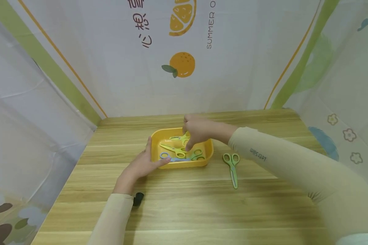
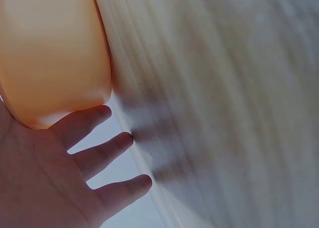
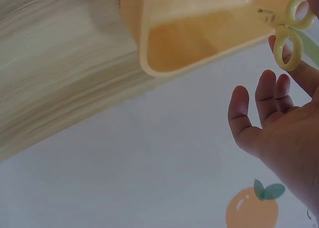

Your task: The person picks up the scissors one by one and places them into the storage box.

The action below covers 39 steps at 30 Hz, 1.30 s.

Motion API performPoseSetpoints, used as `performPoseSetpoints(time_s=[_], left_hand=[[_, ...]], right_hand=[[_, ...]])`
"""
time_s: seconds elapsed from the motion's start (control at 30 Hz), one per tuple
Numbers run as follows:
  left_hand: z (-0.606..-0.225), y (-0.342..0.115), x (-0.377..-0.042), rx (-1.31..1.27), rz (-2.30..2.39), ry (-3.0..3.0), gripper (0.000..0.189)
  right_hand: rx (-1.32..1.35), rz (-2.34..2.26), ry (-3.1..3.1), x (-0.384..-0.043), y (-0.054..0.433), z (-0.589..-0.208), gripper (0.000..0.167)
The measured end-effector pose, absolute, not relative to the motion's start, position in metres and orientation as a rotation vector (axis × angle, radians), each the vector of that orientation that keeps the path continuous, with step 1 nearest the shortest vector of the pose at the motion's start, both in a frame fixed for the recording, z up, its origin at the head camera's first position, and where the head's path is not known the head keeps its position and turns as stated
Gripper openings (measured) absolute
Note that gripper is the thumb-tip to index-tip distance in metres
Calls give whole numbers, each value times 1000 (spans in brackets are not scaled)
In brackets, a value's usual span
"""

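A yellow tray (image 1: pixel 181 164) holds several pairs of scissors. My left hand (image 1: pixel 141 163) braces its left end, thumb over the front rim; in the left wrist view the fingers (image 2: pixel 102 153) lie straight and spread against the tray's outside. My right hand (image 1: pixel 199 129) reaches down over the tray's back right part. Its thumb and index finger pinch the handle loops of yellow scissors (image 3: pixel 289 53); the other fingers are loosely bent. Below lie another pair of yellow scissors (image 1: pixel 173 149), blue scissors (image 1: pixel 164 155) and green scissors (image 1: pixel 197 153).
Another pair of green scissors (image 1: pixel 233 170) lies on the wooden table (image 1: pixel 184 211) right of the tray, blades toward me. A small black object (image 1: pixel 138 199) sits beside my left wrist. A printed white curtain (image 1: pixel 122 85) hangs behind the table and along its sides.
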<state>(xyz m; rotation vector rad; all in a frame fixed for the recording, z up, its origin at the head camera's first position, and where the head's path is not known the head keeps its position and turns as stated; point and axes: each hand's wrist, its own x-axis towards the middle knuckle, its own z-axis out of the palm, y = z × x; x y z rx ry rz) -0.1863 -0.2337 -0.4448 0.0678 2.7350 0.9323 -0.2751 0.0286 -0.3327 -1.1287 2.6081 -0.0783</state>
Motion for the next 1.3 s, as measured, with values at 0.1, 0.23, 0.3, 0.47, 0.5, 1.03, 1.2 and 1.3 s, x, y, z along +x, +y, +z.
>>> performPoseSetpoints(time_s=[0.1,0.23,0.3,0.47,0.5,1.03,1.2,1.3], left_hand=[[-445,-235,-186,59,937,2732,140],[-445,-235,-185,51,952,2720,141],[-445,-235,-185,59,958,2716,141],[-444,-234,-186,72,960,2715,141],[-444,-234,-186,75,955,2718,141],[-445,-234,-186,68,928,2728,139],[-444,-233,-187,72,939,2724,138],[-443,-233,-187,69,937,2726,138]], right_hand=[[-1079,-65,2592,-278,21,-343,74],[-1032,-50,2590,-281,18,-354,73],[-1011,-62,2594,-283,18,-358,73],[-964,-98,2599,-284,25,-364,75],[-958,-98,2602,-285,26,-365,75],[-1009,-47,2601,-289,36,-355,76],[-1010,-73,2612,-290,41,-349,76],[-1001,-106,2616,-290,44,-345,75]])
